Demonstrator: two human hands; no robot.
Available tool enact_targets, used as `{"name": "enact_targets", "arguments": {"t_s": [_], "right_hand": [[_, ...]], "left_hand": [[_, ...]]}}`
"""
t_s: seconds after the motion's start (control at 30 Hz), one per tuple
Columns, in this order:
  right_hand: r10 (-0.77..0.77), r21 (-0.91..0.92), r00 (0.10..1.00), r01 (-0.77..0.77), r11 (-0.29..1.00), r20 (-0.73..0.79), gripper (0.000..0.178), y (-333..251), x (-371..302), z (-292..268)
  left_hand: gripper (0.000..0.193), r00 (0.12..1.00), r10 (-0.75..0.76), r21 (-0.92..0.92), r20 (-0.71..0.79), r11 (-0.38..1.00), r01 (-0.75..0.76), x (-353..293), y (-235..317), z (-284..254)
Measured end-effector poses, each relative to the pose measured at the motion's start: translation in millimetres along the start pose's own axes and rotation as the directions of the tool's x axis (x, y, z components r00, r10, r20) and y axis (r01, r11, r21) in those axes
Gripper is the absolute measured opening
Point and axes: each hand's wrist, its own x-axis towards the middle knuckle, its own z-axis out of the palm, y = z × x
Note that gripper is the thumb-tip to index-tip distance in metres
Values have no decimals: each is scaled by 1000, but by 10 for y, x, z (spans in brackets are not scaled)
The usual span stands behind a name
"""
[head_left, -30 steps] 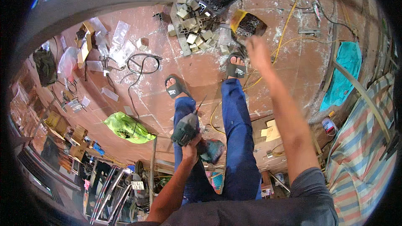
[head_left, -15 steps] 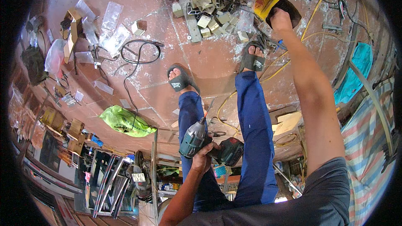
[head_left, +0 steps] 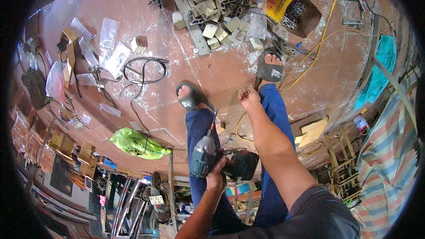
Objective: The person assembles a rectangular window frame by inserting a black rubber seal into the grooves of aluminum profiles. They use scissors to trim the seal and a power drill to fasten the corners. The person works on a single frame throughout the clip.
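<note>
A dark green and black cordless drill (head_left: 203, 155) with a long bit is gripped by my left hand (head_left: 216, 175). Its bit points away from me and slightly right, over my left leg. My right hand (head_left: 249, 98) is in front of my right shin, fingers curled together in a pinch. Anything between those fingers is too small to make out. Farther off, beyond my right foot, stands an open yellow box (head_left: 279, 5) with many small metal screws (head_left: 294, 14) inside.
Cut beige metal profile pieces (head_left: 210, 30) are heaped by a grey board (head_left: 195, 31). A coiled black cable (head_left: 144, 79) and plastic bags lie to the left, with a green bag (head_left: 139, 143) nearer. A yellow cord (head_left: 325, 31) crosses the floor at right.
My right hand has come out of the yellow box and back towards my right shin, fingers pinched. My left hand keeps hold of the drill, its bit still pointing away. The view has shifted slightly.
</note>
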Motion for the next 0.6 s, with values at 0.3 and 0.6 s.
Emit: {"name": "enact_targets", "arguments": {"t_s": [0.3,0.6], "right_hand": [[-170,335,979,199,921,-113,18,-164,609,28],[-502,-422,821,570,705,270,17,-218,-1822,384]], "left_hand": [[48,998,-52,-134,45,989,58,187,2,-10],[41,952,144,-99,268,988,-122,-83,-4,15]]}}
